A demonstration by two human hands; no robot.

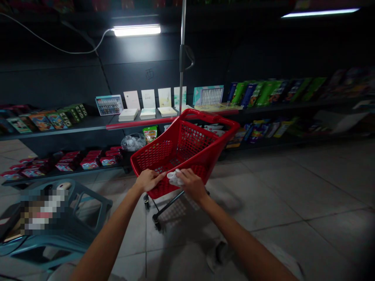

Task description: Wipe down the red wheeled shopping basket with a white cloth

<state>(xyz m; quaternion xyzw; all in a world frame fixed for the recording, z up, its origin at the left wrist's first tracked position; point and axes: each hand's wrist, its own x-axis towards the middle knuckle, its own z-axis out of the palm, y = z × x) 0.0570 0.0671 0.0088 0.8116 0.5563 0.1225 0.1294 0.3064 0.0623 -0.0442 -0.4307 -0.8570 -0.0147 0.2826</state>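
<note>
A red plastic shopping cart (pixel 190 156) on wheels stands in front of me, its basket side turned toward me. My left hand (pixel 148 180) rests on the rim at the near side, fingers wrapped over the edge and the thumb pointing right. My right hand (pixel 191 183) presses a crumpled white cloth (pixel 175 178) against the same rim, just right of the left hand. The basket's perforated inside shows no goods. The undersides of my fingers are hidden.
Behind the cart run dark shelves with a red-edged shelf board (pixel 140 121), booklets (pixel 148 113) and green and blue packs (pixel 263 93). A metal pole (pixel 182 35) rises there. At left stands a blue-grey plastic stool (pixel 90 208) with things on it. The floor (pixel 278 195) is tiled.
</note>
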